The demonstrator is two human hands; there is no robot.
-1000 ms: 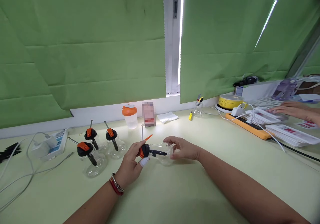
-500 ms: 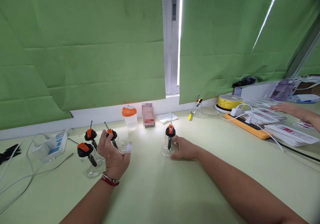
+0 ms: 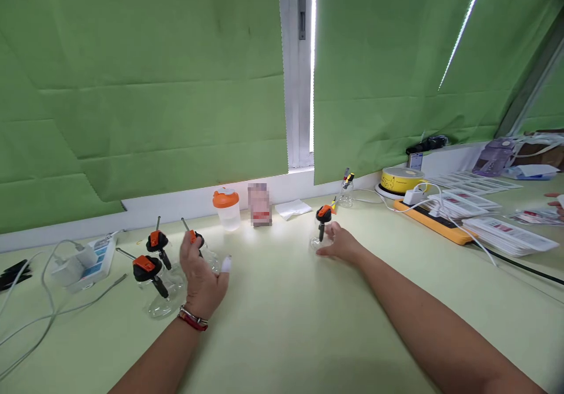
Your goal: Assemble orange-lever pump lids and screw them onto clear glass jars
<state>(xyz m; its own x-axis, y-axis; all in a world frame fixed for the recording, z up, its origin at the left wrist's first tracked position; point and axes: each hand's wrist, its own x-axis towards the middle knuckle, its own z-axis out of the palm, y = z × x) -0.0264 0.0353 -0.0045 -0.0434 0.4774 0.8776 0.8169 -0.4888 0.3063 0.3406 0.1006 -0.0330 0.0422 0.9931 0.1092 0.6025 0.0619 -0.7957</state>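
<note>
My right hand (image 3: 343,245) is closed around a small clear glass bottle (image 3: 315,242) with a black-and-orange top and a dark stem inside. The bottle looks upright at or just above the table. My left hand (image 3: 202,276), its thumb wrapped in white, is open with the fingers raised and the thumb apart. It is beside a similar bottle (image 3: 212,259), partly hidden by the fingers; I cannot tell if they touch. Left of it are two more such bottles, one in front (image 3: 161,306) and one behind (image 3: 157,242), with thin metal rods sticking up.
An orange-lidded cup (image 3: 227,212), a blurred pink box (image 3: 259,206) and folded white paper (image 3: 293,208) stand along the wall. A glass jar with small tools (image 3: 346,194) is behind my right hand. Power strips (image 3: 434,221) and cables lie both sides. Another person's hand (image 3: 556,199) is near stacked cards (image 3: 511,233).
My right hand has moved right and farther back with the bottle. My left hand stays almost in place. The other person's hand has drawn back toward the right edge.
</note>
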